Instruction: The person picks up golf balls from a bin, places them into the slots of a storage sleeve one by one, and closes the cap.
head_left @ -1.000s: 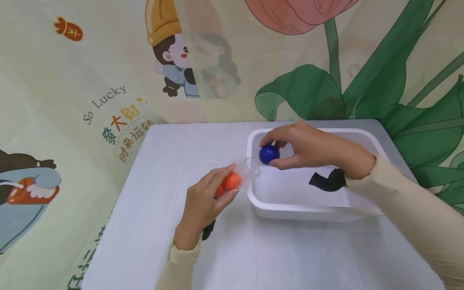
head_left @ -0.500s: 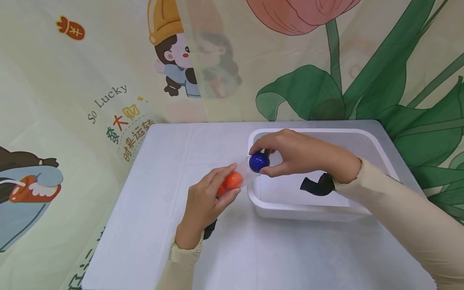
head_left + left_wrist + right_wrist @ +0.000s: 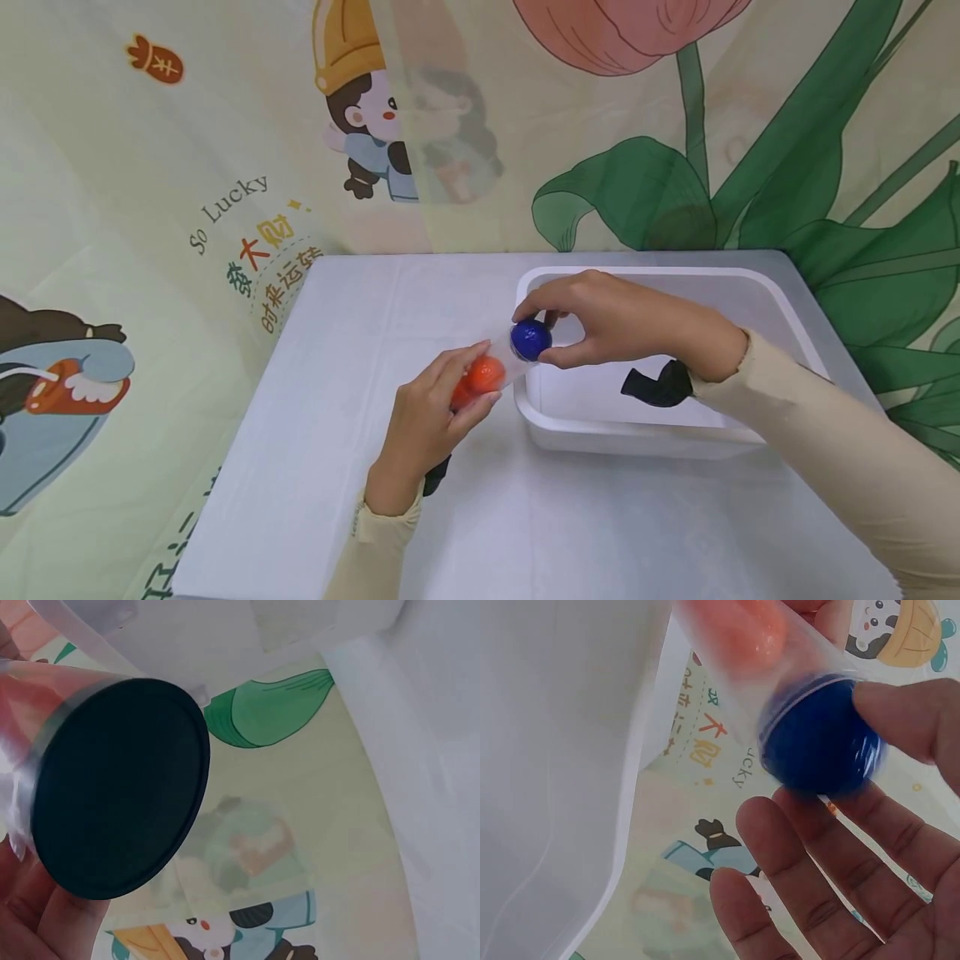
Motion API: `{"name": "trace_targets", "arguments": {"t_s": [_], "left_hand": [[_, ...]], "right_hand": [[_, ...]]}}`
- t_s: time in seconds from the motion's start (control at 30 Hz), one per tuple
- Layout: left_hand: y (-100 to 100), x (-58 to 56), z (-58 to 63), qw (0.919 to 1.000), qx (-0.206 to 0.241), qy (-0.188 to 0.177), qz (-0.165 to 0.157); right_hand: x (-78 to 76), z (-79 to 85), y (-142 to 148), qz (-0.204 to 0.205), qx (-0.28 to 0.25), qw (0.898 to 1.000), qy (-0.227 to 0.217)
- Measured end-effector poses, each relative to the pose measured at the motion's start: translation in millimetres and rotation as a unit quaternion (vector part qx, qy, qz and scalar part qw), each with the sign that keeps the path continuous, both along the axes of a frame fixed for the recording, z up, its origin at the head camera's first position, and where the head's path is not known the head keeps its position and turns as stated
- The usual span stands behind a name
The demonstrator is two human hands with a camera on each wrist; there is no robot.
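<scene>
In the head view my left hand (image 3: 423,408) grips a clear tube (image 3: 513,364), tilted with its mouth up toward the right. Orange balls (image 3: 486,374) sit inside it, partly behind the fingers. The left wrist view shows the tube's dark round base (image 3: 120,787). My right hand (image 3: 607,321) pinches a shiny blue ball (image 3: 531,340) between thumb and fingers at the tube's mouth. From the right wrist, the blue ball (image 3: 821,739) is partly inside the rim, with the thumb against its side and fingertips below.
A white plastic bin (image 3: 637,440) stands under the right forearm, its left rim near the tube's mouth. Both are on a table with a white cloth (image 3: 315,467). A printed curtain (image 3: 465,225) hangs behind. Black straps (image 3: 660,383) hang at the wrists.
My right hand has brought the blue ball left and down from over the bin into the tube's mouth. The left hand has hardly moved and keeps its grip on the tube.
</scene>
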State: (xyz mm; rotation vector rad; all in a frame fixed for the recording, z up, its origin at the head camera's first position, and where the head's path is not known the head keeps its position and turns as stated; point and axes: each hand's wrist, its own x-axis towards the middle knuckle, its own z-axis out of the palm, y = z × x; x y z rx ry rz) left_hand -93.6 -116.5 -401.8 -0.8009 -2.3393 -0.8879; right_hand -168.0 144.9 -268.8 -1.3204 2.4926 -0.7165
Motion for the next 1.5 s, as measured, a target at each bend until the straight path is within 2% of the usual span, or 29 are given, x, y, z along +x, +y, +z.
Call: {"name": "trace_targets", "arguments": {"t_s": [0.33,0.43,0.67,0.8,1.1,1.33,1.5], "left_hand": [[-7,6.1,-3.4,0.9992,0.024,-0.032,-0.001],[-10,8.7,-4.5,0.9986,0.033,-0.042,-0.001],[-17,11.9,-9.2,0.9979,0.053,-0.037,-0.002],[-21,14.4,-12.1,0.9971,0.061,-0.047,0.002],[-36,24.5,-22.7,0.9955,0.064,-0.062,0.03],[-46,32.9,-31.0,0.9917,0.088,-0.072,0.06],[-54,37.7,-37.1,0.9894,0.098,-0.068,0.083]], "right_hand": [[3.0,-3.7,-4,-0.01,0.0,1.0,0.006],[5.4,-5.6,-5,-0.002,-0.006,1.0,0.01],[18.1,-7.1,-8,0.012,-0.003,0.999,0.037],[26.4,-10.2,-8,0.018,-0.013,0.999,0.042],[41.5,-24.7,-16,0.014,-0.042,0.999,0.03],[53.8,-41.3,-22,-0.016,-0.088,0.996,0.024],[70.2,-57.9,-26,-0.039,-0.135,0.989,0.038]]}}
